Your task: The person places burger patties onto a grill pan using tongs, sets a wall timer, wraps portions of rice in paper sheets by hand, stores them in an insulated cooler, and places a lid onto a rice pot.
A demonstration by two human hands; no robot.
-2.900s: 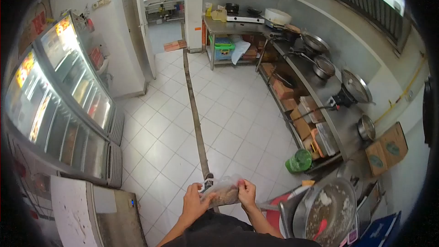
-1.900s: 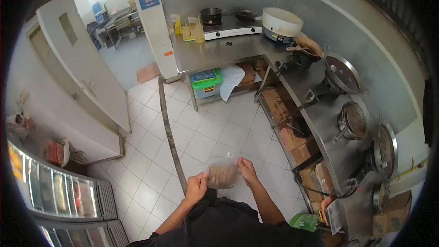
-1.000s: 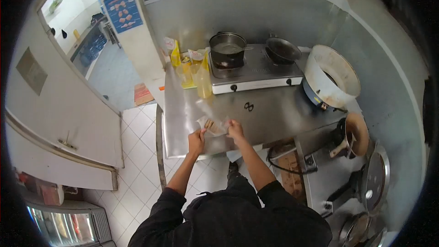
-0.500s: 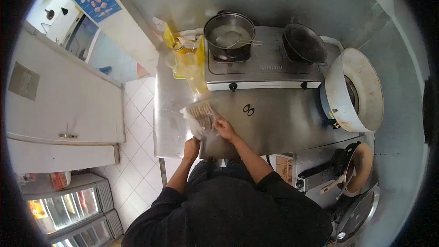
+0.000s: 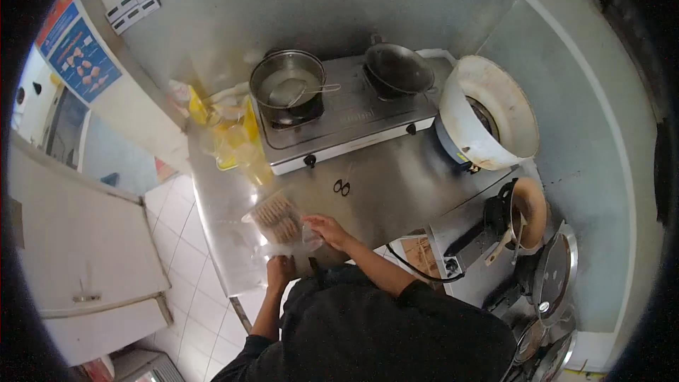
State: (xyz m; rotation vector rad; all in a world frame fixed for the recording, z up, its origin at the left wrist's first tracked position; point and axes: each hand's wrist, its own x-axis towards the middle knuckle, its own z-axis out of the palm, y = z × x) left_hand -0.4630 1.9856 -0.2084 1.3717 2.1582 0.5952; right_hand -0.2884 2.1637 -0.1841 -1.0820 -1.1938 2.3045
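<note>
Fingers of the left hand (image 5: 281, 267) are curled on the near end of a clear plastic bag (image 5: 279, 228); those of the right hand (image 5: 329, 232) reach along its right side, though with the glare I cannot tell whether they pinch the film. To handle it well, I would anchor with the left and ease the film with the right, keeping the weight low so thin plastic neither slips nor tears. Its brown contents (image 5: 272, 211) lie just beyond the left fingers, left of the right fingertips, over the steel table (image 5: 396, 170). Farther on are scissors (image 5: 342, 187), then the stove (image 5: 346, 114).
</note>
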